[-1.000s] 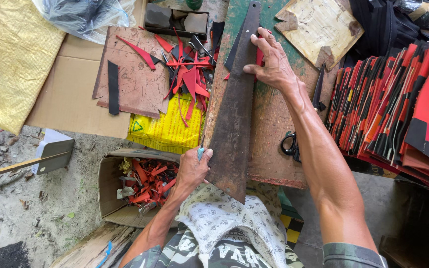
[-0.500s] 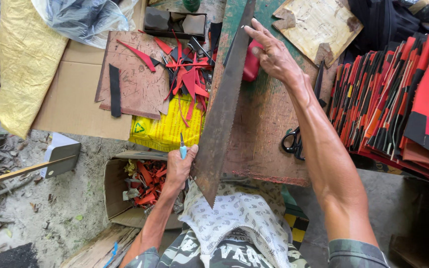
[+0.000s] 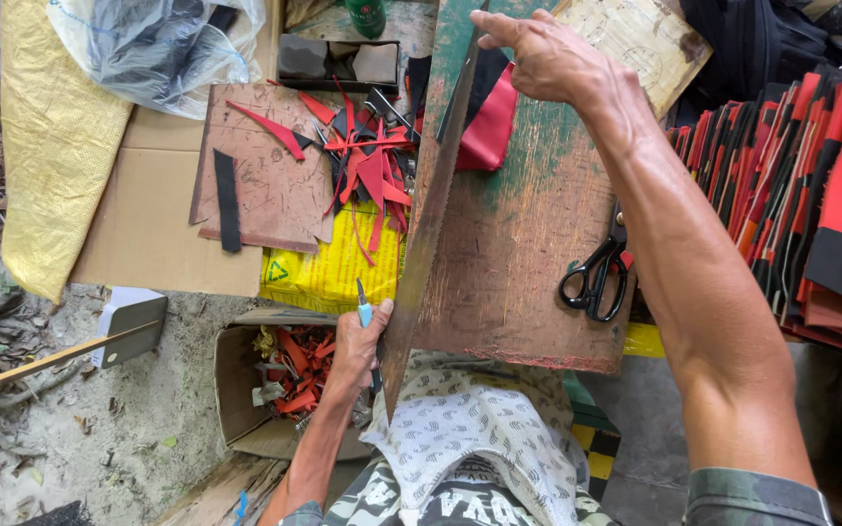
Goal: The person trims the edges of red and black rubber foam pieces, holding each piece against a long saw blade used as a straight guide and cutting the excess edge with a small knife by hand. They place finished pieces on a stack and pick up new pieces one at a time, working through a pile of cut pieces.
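– What is the work top like?

– A worn wooden board with green paint (image 3: 528,214). Black scissors (image 3: 596,278) lie on it. The ground below is sandy dirt.

– And the 2 hands?

– The left hand (image 3: 361,341) grips a small blue-handled knife (image 3: 363,310) and the near end of a long rusty metal strip (image 3: 431,209), tilted on edge. The right hand (image 3: 548,58), fingers spread, holds its far end. Red and black scraps (image 3: 367,161) lie beside.

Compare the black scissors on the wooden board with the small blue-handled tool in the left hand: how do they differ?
The black scissors lie free on the wooden board, touched by no hand; the blue-handled tool is gripped in the left hand. The scissors show whole, with two loop handles; the tool shows only a slim blue tip above the fingers. The scissors look larger. Both sit near the board's near end.
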{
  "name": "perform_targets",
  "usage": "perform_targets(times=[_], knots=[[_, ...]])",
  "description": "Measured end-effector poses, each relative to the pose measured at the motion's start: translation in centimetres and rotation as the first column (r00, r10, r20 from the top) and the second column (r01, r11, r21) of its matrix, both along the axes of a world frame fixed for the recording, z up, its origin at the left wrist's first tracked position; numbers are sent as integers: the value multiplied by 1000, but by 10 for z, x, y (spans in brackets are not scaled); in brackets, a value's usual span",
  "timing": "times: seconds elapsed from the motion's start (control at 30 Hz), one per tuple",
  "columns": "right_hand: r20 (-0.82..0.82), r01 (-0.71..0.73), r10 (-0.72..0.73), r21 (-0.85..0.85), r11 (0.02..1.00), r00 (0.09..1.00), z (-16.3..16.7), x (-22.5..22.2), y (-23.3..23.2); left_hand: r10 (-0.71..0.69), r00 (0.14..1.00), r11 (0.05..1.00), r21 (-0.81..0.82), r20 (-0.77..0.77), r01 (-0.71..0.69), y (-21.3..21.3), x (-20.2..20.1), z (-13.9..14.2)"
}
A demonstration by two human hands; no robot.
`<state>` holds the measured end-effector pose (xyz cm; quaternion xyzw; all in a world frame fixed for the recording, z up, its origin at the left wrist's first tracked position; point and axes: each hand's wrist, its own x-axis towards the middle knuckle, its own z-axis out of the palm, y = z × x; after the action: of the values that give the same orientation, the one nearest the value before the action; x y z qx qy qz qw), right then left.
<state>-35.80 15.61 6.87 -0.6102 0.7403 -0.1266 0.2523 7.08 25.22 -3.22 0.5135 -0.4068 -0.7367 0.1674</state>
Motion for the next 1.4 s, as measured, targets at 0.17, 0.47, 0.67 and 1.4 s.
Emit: perform_targets(times=[0.17,0.47,0.67,1.4], knots=[[-49,-83,81,-37,996,995,-7,-7,-7,-49,996,999,18,76,48,-2,1,7],[-8,-51,51,-50,997,999,-16,-7,-9,-67,992,997,46,108,63,-4,3,5],[-32,-65,63,-69,995,997,-17,-8,-7,-69,995,997,49,74,65,-4,6,4],[-19,6,-7,-19,1000,1000,-6,1,-3,-52,996,998,47,77,49,-4,3,10]])
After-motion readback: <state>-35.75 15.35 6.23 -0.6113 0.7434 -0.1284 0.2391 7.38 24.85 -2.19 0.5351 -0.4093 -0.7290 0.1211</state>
